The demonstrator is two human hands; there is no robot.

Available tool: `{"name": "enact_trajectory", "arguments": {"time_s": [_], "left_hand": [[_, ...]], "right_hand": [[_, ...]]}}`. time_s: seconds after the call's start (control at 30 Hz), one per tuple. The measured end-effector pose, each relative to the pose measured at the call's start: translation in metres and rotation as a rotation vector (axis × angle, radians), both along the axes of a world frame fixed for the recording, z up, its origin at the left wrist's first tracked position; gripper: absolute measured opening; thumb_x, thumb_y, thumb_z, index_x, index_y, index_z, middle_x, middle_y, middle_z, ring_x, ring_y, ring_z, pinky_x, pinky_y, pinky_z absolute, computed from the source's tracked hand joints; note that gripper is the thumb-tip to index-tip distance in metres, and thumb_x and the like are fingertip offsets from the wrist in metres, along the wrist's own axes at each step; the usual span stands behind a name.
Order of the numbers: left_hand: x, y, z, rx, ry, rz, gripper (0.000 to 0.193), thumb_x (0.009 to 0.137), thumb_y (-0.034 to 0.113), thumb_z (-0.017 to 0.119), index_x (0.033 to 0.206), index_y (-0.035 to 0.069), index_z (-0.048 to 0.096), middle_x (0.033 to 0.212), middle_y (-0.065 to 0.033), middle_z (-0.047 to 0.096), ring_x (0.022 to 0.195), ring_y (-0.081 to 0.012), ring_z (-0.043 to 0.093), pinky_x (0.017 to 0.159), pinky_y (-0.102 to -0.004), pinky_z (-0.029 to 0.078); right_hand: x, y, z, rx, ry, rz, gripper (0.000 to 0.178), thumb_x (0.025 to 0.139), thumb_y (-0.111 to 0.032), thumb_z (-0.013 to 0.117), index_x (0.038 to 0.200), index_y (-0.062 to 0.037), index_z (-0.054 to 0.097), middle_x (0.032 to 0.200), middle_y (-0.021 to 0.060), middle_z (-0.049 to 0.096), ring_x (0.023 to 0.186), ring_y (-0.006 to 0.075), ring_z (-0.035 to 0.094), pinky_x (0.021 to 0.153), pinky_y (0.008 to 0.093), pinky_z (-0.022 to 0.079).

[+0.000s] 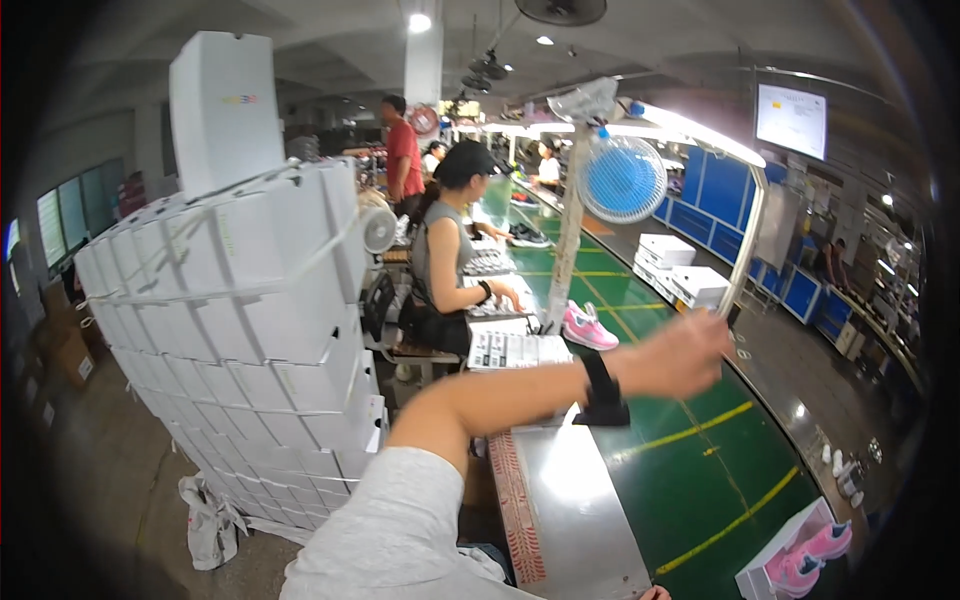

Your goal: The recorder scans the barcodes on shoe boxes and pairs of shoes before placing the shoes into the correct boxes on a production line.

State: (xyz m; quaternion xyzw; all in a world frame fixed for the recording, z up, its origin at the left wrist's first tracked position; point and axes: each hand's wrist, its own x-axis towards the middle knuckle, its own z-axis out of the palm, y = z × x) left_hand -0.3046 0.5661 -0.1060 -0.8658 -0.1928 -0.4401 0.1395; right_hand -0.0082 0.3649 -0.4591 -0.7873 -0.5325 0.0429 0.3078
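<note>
My left arm reaches across the green conveyor belt, a black band round its wrist. At its end my left hand, blurred, is closed with curled fingers beside a light pole. Whatever the fingers may hold is hidden. Only a sliver of my right hand shows at the lower edge, by the metal table; its fingers cannot be made out. An open white shoe box with pink sneakers stands at the lower right. Farther up the belt sits another pink sneaker.
A tall strapped stack of white boxes rises on the left. Ahead, a seated co-worker works beside the belt. More white boxes stand at its far right edge, near a blue fan on a post.
</note>
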Motion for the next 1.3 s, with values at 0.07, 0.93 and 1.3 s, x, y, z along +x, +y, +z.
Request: {"name": "enact_trajectory", "arguments": {"time_s": [0.07, 0.93, 1.3], "left_hand": [[-0.068, -0.017, 0.074, 0.153, -0.005, 0.246, 0.037, 0.074, 0.010, 0.071, 0.109, 0.003, 0.064, 0.115, -0.0181, 0.058, 0.110, -0.0373, 0.056, 0.094, -0.0462, 0.047], [-0.370, -0.284, 0.289, 0.509, -0.505, 1.419, 0.085, 0.065, 0.037, 0.085, 0.129, -0.006, 0.049, 0.124, -0.0279, 0.059, 0.113, -0.0369, 0.062, 0.091, -0.0435, 0.053], [-0.011, -0.038, 0.060, 0.211, 0.305, 0.028, 0.106, 0.063, 0.022, 0.089, 0.145, -0.001, 0.027, 0.143, -0.0226, 0.040, 0.133, -0.0419, 0.039, 0.115, -0.0481, 0.029]], "right_hand": [[-0.001, 0.001, -0.001, 0.004, -0.015, -0.004, 0.030, 0.093, -0.032, 0.055, 0.102, -0.0097, 0.073, 0.107, 0.0132, 0.071, 0.099, 0.0337, 0.065, 0.085, 0.0442, 0.051], [0.029, 0.020, -0.085, 0.250, -0.049, 0.038, 0.012, 0.084, -0.010, 0.061, 0.094, -0.0033, 0.064, 0.092, 0.0150, 0.066, 0.088, 0.0352, 0.063, 0.081, 0.0442, 0.049], [-0.020, -0.033, 0.066, 0.382, 1.080, 0.094, 0.036, 0.104, -0.035, 0.048, 0.115, -0.0042, 0.064, 0.106, 0.0080, 0.068, 0.101, 0.0158, 0.063, 0.087, 0.0316, 0.051]]}}
